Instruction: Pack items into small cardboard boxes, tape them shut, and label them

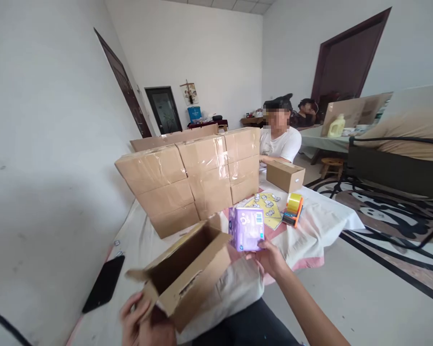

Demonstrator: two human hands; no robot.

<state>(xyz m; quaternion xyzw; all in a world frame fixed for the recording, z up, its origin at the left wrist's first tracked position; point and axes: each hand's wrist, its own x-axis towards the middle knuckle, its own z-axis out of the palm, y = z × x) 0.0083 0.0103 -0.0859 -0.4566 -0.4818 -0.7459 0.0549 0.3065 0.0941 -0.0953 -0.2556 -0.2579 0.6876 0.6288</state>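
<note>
An open cardboard box point(198, 283) lies tilted at the near edge of the table, its dark inside facing up. Gripping a flap at its near left end is my left hand point(146, 319), fingers closed. My right hand point(269, 259) holds a purple printed packet point(248, 228) by its lower right corner, just right of the box's far end and apart from its opening. The packet carries a barcode on its front. Beyond it sits a tape dispenser point(293, 210) with a yellow roll.
Stacked taped cartons point(191, 178) form a wall behind the open box. A single closed carton point(286, 176) stands farther right, near a seated person point(283, 137). At the left edge lies a black phone point(104, 283). A dark-framed chair point(397, 168) stands at right.
</note>
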